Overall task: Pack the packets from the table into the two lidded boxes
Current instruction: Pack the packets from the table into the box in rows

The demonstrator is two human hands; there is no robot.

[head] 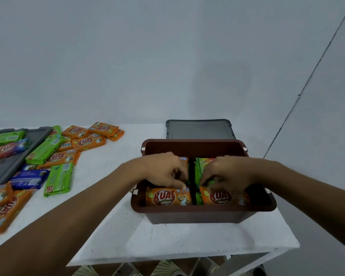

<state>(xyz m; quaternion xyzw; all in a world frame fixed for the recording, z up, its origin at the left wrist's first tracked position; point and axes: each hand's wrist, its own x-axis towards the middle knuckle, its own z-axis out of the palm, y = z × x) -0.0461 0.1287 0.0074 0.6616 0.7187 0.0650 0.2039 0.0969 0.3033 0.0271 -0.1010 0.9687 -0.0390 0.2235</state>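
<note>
A brown box (203, 213) stands open on the white table, with packets standing on edge in two rows inside. My left hand (163, 170) reaches into the left row and pinches the top of an orange packet (167, 197). My right hand (227, 174) is in the right row, its fingers curled on the top of another orange packet (225, 198), with green packets (198, 170) behind it. Loose orange, green and blue packets (56, 156) lie spread over the left part of the table.
A grey lid (199, 129) lies flat behind the brown box. A second grey lid (6, 166) lies at the far left with packets on it. The table edge (187, 253) runs close in front of the box, and a plain wall stands behind.
</note>
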